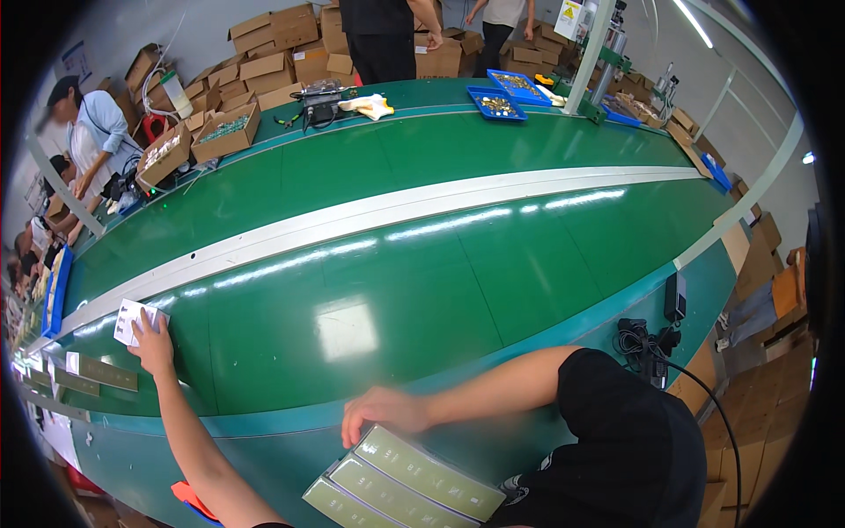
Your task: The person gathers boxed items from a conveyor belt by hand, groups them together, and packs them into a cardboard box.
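My left hand (153, 346) reaches out to the far left over the green conveyor belt, its fingers closed on a small white box (130, 320) with dark print. Close to the body, a row of several flat olive-green boxes (414, 480) stands side by side on the table edge. My right hand (383, 411), smeared by motion, is bent over at the far left end of this row. Its fingers point down beside the nearest box corner; I cannot make out whether they grip anything. More olive-green boxes (104, 371) lie on the belt left of my left hand.
A white rail (352, 214) divides the belt lengthwise. Blue trays of small parts (497, 104) sit across it. A black power adapter (675, 296) and tangled cables (641, 341) lie at right. An orange item (192, 499) lies by my left forearm. Other people stand beyond the belt.
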Demonstrator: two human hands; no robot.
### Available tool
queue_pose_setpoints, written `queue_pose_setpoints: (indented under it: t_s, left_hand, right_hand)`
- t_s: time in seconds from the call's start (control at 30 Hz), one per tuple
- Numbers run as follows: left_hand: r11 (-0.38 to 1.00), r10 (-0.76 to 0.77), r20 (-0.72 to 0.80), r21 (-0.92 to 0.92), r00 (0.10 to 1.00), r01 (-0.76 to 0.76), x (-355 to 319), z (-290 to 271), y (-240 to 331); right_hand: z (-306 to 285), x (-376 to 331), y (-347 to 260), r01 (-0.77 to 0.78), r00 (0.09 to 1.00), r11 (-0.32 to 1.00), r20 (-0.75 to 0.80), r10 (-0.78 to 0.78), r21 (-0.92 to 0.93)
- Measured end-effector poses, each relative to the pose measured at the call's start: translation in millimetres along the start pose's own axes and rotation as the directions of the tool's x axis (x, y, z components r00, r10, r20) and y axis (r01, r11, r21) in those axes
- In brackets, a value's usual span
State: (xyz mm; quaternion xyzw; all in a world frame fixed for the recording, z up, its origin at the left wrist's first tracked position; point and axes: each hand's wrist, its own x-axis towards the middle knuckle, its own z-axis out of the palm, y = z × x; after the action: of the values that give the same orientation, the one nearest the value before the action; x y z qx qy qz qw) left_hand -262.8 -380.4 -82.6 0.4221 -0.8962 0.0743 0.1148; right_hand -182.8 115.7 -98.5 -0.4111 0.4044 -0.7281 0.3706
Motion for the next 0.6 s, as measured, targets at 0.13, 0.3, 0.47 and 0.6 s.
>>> queue_pose_setpoints:
  t_s: [0.13,0.3,0.47,0.6]
  left_hand:
    - [0.999,0.034,-0.002,0.026,0.999,-0.034,-5.8,2.3,3.6]
    - [0.994,0.104,-0.051,-0.029,0.993,-0.106,-10.3,4.2,0.2]
    - [0.99,0.098,-0.131,-0.089,0.986,-0.11,-36.8,-19.6,-23.0]
    - [0.667,-0.061,-0.349,-0.711,0.935,-0.222,-131.2,-72.4,-37.9]
  right_hand:
    - [-1.2,-0.9,1.2,-0.003,1.0,1.0,0.001,0.003,-0.014]
    - [-1.8,-3.9,-0.8,0.026,1.0,0.999,0.014,-0.026,-0.031]
    - [-0.1,-5.4,-0.4,0.001,0.999,0.999,0.051,-0.003,0.035]
    - [1.8,0.5,14.6,0.011,1.0,0.997,0.005,-0.012,0.073]
